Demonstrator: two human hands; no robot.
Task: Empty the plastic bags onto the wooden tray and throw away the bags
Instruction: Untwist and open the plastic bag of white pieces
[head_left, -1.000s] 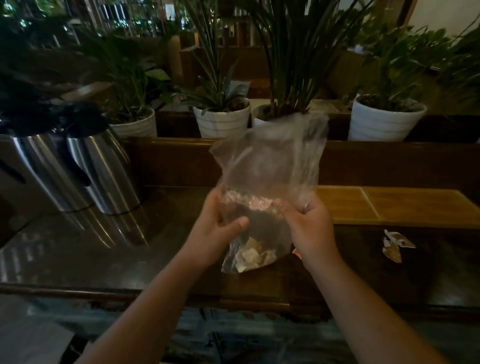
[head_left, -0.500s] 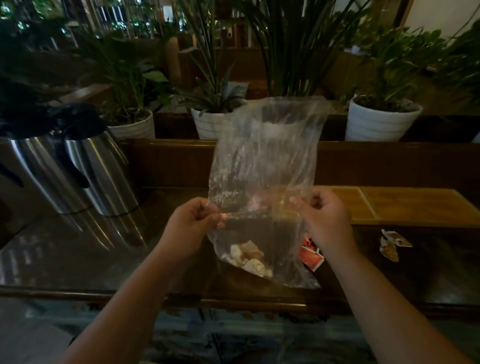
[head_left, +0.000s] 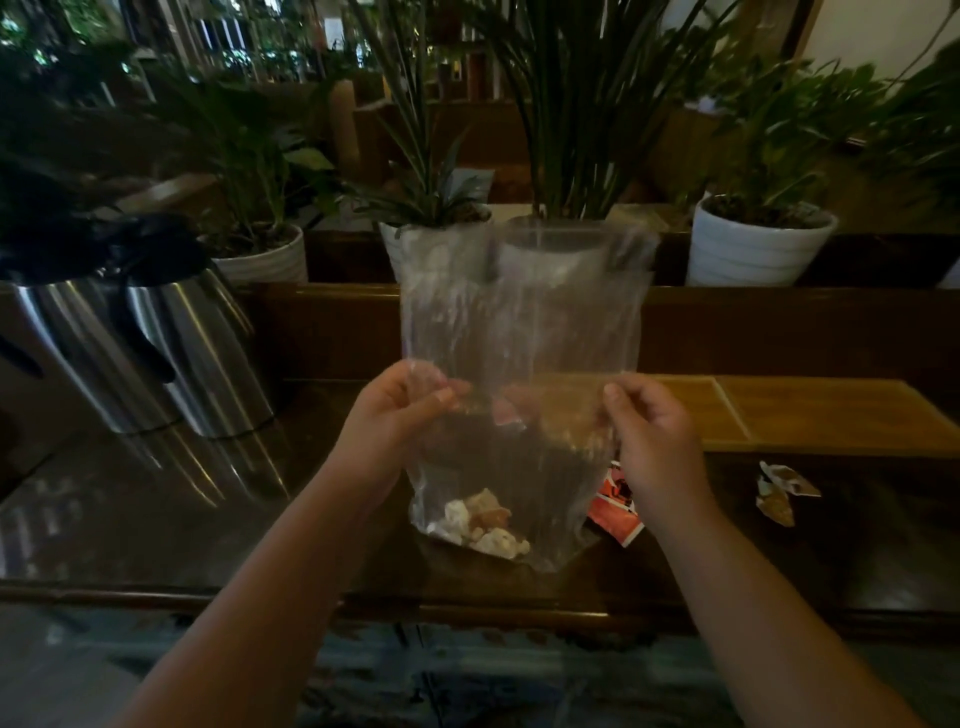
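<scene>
Both forearms are bare, with no sleeves in view. The left hand (head_left: 397, 415) and right hand (head_left: 652, 436) wear no gloves. Fingernails look short and unpainted.

We can read no text, brand, number or sign anywhere in this dim view. The small red and white printed packet (head_left: 615, 506) lying on the dark glossy worktop (head_left: 156, 509) carries dark markings, but they are too blurred for us to make out. The torn white and brown wrapper (head_left: 782, 491) further along the worktop shows no lettering that we can read.
</scene>
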